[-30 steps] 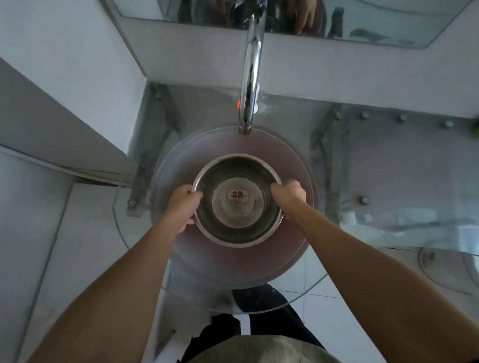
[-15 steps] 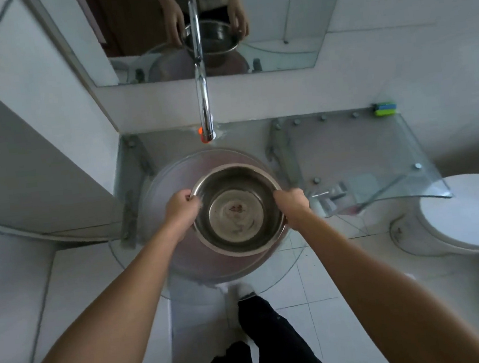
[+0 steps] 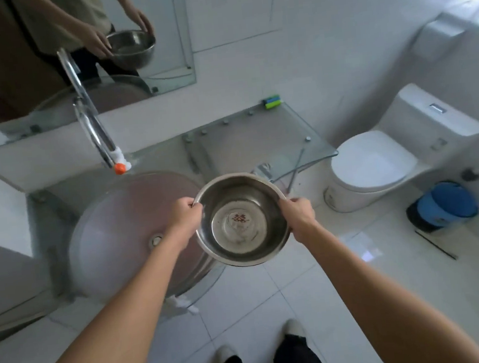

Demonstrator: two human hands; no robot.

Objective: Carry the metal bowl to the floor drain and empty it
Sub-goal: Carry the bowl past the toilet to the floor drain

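A round metal bowl (image 3: 243,228) with a small red mark on its bottom and clear water in it is held level in the air, over the right edge of the round frosted basin (image 3: 120,238). My left hand (image 3: 184,216) grips the bowl's left rim. My right hand (image 3: 299,216) grips its right rim. No floor drain shows on the white tiled floor (image 3: 274,301) in this view.
A chrome tap (image 3: 94,131) arches over the basin, with a glass shelf (image 3: 287,138) to its right and a mirror (image 3: 71,51) above. A white toilet (image 3: 378,163) stands at the right, a blue bin (image 3: 447,203) beside it. My feet are below.
The bowl has been lifted out of the basin and carried to the right, both hands still on its rim. The view has pulled back and turned right, bringing the toilet and bin into sight.
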